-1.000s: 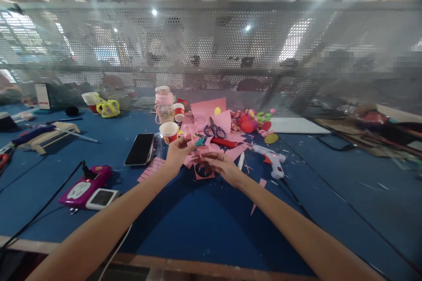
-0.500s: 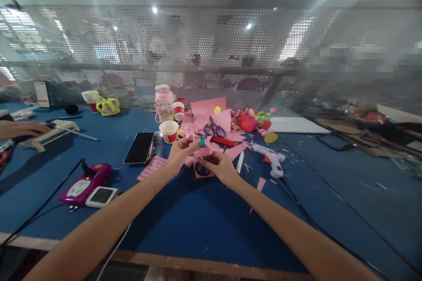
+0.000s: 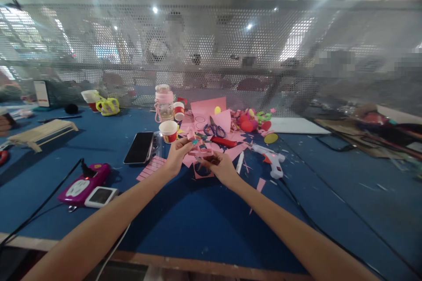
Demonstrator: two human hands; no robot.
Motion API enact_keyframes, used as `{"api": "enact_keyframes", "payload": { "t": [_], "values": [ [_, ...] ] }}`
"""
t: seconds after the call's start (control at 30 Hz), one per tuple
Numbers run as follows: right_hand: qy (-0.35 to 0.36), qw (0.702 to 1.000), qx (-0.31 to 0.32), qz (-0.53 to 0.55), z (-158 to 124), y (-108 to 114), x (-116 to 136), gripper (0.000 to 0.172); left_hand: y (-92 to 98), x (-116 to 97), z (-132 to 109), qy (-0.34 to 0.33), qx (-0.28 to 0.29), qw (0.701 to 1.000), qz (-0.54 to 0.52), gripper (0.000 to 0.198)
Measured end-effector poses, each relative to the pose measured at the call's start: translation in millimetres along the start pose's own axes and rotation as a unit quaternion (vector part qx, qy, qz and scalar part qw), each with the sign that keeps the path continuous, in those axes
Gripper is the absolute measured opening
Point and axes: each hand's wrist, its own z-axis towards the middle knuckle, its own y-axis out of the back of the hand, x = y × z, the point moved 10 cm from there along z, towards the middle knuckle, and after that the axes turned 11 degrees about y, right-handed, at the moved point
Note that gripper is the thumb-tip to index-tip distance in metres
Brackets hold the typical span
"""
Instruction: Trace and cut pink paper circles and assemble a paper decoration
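My left hand and my right hand meet over the middle of the blue table. Between their closed fingers they hold a small pink paper piece. A teal-tipped thing sticks out of the left fingers; I cannot make out what it is. Right behind lie loose pink paper sheets, blue-handled scissors and a red cutter.
A black phone and red-white paper cups lie left of my hands, a white glue gun right. A magenta device with a cable sits near left. A perforated metal screen closes the back. Another person's hand shows far left.
Both my hands have drawn closer together and the right fingers have closed on the pink paper. At far left another person's hand reached the wooden piece, then pulled back.
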Motion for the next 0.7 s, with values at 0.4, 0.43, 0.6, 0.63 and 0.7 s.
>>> {"api": "enact_keyframes", "payload": {
  "t": [0.4, 0.43, 0.6, 0.63, 0.7],
  "values": [
    [0.012, 1.000, -0.008, 0.010, 0.7, 0.1, -4.2, 0.035, 5.9, -1.4, -1.1, -0.012, -0.028, 0.999, 0.020, 0.025],
    [0.013, 1.000, -0.014, 0.010, 0.7, 1.0, -4.1, 0.035, 6.3, -1.4, -1.1, -0.013, -0.029, 0.999, 0.019, 0.024],
    [0.018, 0.999, -0.033, 0.015, 0.5, 2.9, -6.6, 0.035, 3.3, 0.6, -1.6, -0.004, -0.020, 1.000, 0.007, 0.023],
    [0.020, 0.999, -0.037, 0.014, 0.4, 3.2, -6.8, 0.034, 3.1, 1.3, -1.8, 0.002, -0.022, 1.000, 0.002, 0.022],
    [0.020, 0.999, -0.042, 0.006, 0.2, 3.7, -6.7, 0.034, 2.6, 2.4, -2.3, 0.013, -0.029, 0.999, -0.009, 0.023]
  ]
}}
